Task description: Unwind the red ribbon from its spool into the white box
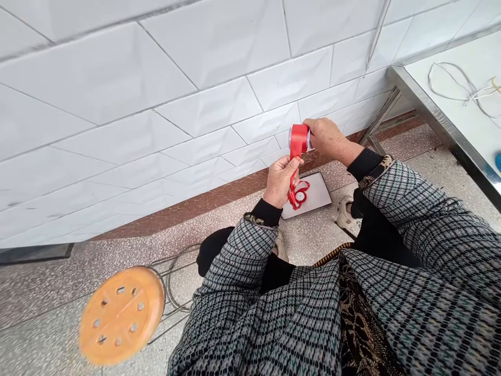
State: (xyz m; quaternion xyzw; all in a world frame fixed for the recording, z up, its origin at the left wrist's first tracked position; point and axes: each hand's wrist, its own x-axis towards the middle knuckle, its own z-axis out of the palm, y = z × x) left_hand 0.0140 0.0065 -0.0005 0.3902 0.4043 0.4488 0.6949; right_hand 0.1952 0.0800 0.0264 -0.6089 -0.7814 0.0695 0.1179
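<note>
My right hand grips a spool of red ribbon by its right side, in front of the tiled wall. A length of ribbon runs down from the spool into my left hand, which pinches it between thumb and fingers. Below my left hand, loops of red ribbon show over a white board with a dark edge on the floor. Whether those loops hang from my hand or lie on the board, I cannot tell.
An orange round stool with holes and a wire frame stands at lower left. A white table with a metal edge is at right, bearing a loose white cable. White tiles cover the wall ahead.
</note>
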